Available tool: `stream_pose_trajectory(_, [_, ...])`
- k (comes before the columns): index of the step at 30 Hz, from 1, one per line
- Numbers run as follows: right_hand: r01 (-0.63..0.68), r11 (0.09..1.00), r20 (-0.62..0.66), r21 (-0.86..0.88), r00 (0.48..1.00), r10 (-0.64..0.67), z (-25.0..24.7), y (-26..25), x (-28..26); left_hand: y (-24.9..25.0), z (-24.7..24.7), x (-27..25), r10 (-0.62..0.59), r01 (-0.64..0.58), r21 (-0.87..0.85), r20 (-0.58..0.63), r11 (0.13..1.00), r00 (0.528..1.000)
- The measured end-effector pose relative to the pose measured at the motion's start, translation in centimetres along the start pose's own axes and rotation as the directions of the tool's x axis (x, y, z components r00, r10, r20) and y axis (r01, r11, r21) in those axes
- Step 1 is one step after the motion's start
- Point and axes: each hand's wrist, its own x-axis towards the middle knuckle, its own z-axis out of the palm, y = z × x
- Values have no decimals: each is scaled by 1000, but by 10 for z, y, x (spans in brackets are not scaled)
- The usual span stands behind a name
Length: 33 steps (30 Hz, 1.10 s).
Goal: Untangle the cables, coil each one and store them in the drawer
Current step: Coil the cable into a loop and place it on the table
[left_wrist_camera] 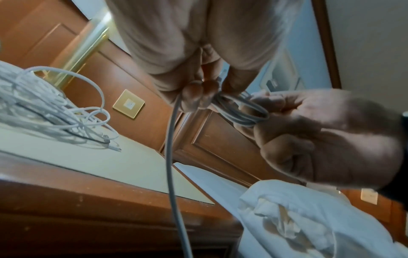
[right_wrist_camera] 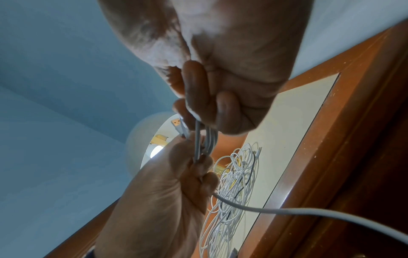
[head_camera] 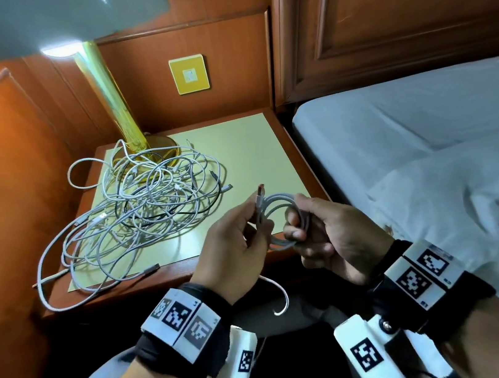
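A small coil of grey cable [head_camera: 278,217] hangs between my two hands above the nightstand's front right corner. My left hand [head_camera: 236,239] pinches the coil's left side, where a USB plug [head_camera: 260,191] sticks up. My right hand [head_camera: 322,229] grips the right side with fingers curled round the loops [left_wrist_camera: 245,113]. The cable's loose tail [head_camera: 278,294] hangs below my left hand [left_wrist_camera: 189,94]. In the right wrist view both my right hand [right_wrist_camera: 212,108] and the strands [right_wrist_camera: 205,143] show close up. A tangled pile of white and black cables [head_camera: 147,210] lies on the nightstand [head_camera: 252,152].
A brass lamp [head_camera: 120,111] stands at the nightstand's back left, its base under the tangle. A bed with white sheets [head_camera: 428,136] borders the right side. Wood panelling with a yellow wall plate [head_camera: 189,74] is behind. No drawer shows.
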Motion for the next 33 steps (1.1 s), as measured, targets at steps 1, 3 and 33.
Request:
stream_pose_trajectory(1, [-17, 1000, 5, -9, 1000, 18, -2, -1, 0, -1, 1, 0, 28, -28, 22, 12, 999, 1000])
stream_pose_trajectory(3, [-60, 998, 21, -15, 998, 60, -3, -2, 0, -1, 4, -1, 71, -72, 33, 38, 997, 997])
stream_pose_trajectory(33, [388, 171, 232, -906, 790, -567, -12, 17, 5, -9, -1, 4, 113, -133, 154, 131, 979, 985])
